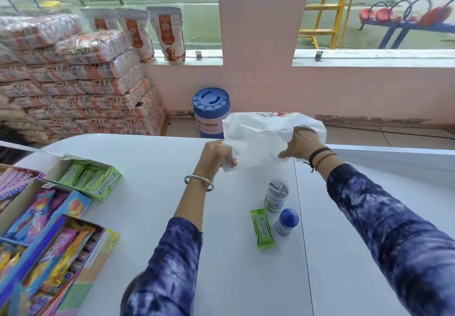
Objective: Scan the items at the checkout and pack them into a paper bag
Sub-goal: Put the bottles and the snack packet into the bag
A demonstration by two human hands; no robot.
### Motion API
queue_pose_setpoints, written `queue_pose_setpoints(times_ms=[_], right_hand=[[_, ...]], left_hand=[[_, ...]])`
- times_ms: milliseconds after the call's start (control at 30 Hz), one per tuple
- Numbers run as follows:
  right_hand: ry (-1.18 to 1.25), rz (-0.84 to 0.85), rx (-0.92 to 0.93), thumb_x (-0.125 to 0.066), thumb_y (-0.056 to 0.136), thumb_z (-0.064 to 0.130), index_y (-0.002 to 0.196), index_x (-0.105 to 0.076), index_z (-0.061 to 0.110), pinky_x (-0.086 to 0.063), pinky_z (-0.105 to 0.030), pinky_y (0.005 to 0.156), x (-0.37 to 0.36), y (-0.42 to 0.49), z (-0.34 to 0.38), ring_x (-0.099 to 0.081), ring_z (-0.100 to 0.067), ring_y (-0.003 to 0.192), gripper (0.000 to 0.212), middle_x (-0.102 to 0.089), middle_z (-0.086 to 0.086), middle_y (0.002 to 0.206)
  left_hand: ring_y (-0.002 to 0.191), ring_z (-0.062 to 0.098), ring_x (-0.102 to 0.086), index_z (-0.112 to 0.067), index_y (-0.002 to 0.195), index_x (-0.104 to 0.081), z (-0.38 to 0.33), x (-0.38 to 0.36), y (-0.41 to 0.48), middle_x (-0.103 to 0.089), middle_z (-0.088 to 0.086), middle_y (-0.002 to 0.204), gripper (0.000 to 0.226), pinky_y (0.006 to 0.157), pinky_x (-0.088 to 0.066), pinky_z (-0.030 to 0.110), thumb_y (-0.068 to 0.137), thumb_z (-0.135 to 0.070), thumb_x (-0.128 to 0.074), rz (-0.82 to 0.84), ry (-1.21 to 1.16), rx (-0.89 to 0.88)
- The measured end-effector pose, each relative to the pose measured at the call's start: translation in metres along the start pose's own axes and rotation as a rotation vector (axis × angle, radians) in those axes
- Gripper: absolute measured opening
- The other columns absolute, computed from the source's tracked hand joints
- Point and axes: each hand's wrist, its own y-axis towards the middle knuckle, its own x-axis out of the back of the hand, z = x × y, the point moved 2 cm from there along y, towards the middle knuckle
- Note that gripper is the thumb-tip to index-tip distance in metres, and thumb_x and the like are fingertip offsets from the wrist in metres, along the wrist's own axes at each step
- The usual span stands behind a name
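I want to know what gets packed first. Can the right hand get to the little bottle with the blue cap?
Probably yes, but not right now. The right hand is busy gripping the white bag. The blue-capped bottle stands in the open on the counter under that arm, with nothing blocking it.

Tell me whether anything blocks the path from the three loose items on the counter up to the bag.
Nothing visible does. The green gum pack, blue-capped bottle and small white jar sit just below the white bag, which both the left hand and right hand hold above bare counter.

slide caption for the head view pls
Both hands hold a white bag above gum pack and two small bottles.
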Motion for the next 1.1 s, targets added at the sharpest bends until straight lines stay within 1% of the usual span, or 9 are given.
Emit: queue_pose_setpoints(times_ms=[100, 233, 333, 433, 533, 633, 767, 967, 1100], right_hand=[[-0.046, -0.046, 0.245, -0.064, 0.082, 0.039, 0.131, -0.044, 0.017, -0.04, -0.042, 0.095, 0.001, -0.007, 0.015, -0.054, -0.035, 0.106, 0.057, -0.061, -0.015, 0.121], [0.261, -0.204, 0.453, -0.068, 0.078, 0.044, 0.103, -0.057, 0.018, -0.051, -0.042, 0.073, 0.003, -0.058, 0.03, -0.056, -0.023, 0.081, 0.038, -0.062, -0.001, 0.095], [0.117, 0.058, 0.317, -0.066, 0.067, 0.063, 0.102, -0.053, 0.022, -0.046, -0.034, 0.068, -0.01, -0.09, 0.035, -0.054, -0.019, 0.084, 0.055, -0.055, 0.003, 0.097], [0.095, 0.167, 0.225, -0.07, 0.068, 0.047, 0.112, -0.05, 0.02, -0.045, -0.033, 0.069, -0.023, -0.101, 0.033, -0.056, -0.024, 0.09, 0.055, -0.057, -0.003, 0.109], [0.156, 0.123, 0.206, -0.072, 0.065, 0.039, 0.105, -0.054, 0.019, -0.049, -0.034, 0.065, -0.015, -0.106, 0.03, -0.059, -0.025, 0.084, 0.049, -0.063, -0.005, 0.105], [0.306, 0.006, 0.17, -0.074, 0.06, 0.043, 0.1, -0.054, 0.024, -0.051, -0.037, 0.06, 0.013, -0.115, 0.025, -0.058, -0.023, 0.072, 0.049, -0.065, -0.004, 0.097], [0.537, -0.255, 0.207, -0.079, 0.065, 0.031, 0.101, -0.053, 0.012, -0.047, -0.033, 0.059, 0.05, -0.103, 0.04, -0.053, -0.022, 0.068, 0.048, -0.059, -0.002, 0.088], [0.31, -0.157, 0.086, -0.065, 0.073, 0.013, 0.103, -0.049, 0.0, -0.045, -0.04, 0.07, 0.004, -0.035, 0.069, -0.058, -0.04, 0.091, 0.036, -0.053, -0.022, 0.107], [0.283, -0.141, -0.049, -0.065, 0.081, 0.018, 0.109, -0.054, -0.006, -0.046, -0.041, 0.084, -0.011, -0.018, 0.061, -0.056, -0.041, 0.106, 0.038, -0.054, -0.026, 0.117]], left_hand=[[0.056, 0.019, -0.056, 0.008, 0.087, -0.067, 0.008, -0.007, -0.002, -0.062, 0.012, 0.065, 0.038, 0.057, -0.049, 0.027, 0.06, -0.018, -0.071, 0.105, 0.241, 0.04], [0.06, 0.015, -0.063, 0.002, 0.087, -0.067, 0.014, -0.014, -0.002, -0.072, 0.0, 0.059, 0.024, 0.056, -0.051, 0.024, 0.073, -0.016, -0.074, 0.095, 0.216, -0.052], [0.06, 0.009, -0.068, 0.002, 0.099, -0.063, 0.017, -0.019, -0.009, -0.074, -0.002, 0.06, 0.023, 0.056, -0.054, 0.02, 0.077, -0.005, -0.068, 0.122, 0.075, -0.02], [0.067, 0.015, -0.071, 0.001, 0.1, -0.065, 0.019, -0.018, -0.014, -0.076, 0.003, 0.075, 0.025, 0.062, -0.057, 0.024, 0.076, -0.002, -0.068, 0.108, 0.001, -0.004], [0.071, 0.021, -0.072, 0.001, 0.097, -0.067, 0.024, -0.012, -0.013, -0.075, 0.006, 0.086, 0.021, 0.06, -0.056, 0.026, 0.077, 0.003, -0.063, 0.073, -0.082, 0.019], [0.071, 0.019, -0.073, 0.0, 0.093, -0.067, 0.029, -0.009, -0.014, -0.077, 0.004, 0.076, 0.017, 0.063, -0.057, 0.024, 0.079, 0.006, -0.059, 0.08, -0.183, 0.074], [0.065, 0.017, -0.072, -0.002, 0.088, -0.067, 0.031, -0.007, -0.02, -0.076, 0.004, 0.069, 0.008, 0.063, -0.058, 0.023, 0.083, -0.005, -0.062, 0.072, -0.242, 0.091], [0.051, 0.016, -0.064, -0.003, 0.079, -0.065, 0.026, 0.0, -0.022, -0.07, 0.005, 0.057, 0.01, 0.049, -0.049, 0.019, 0.082, -0.012, -0.064, 0.045, -0.205, 0.124], [0.053, 0.017, -0.063, -0.002, 0.083, -0.066, 0.024, 0.013, -0.022, -0.07, 0.005, 0.059, 0.012, 0.054, -0.052, 0.021, 0.081, -0.013, -0.065, 0.046, -0.186, 0.118]])
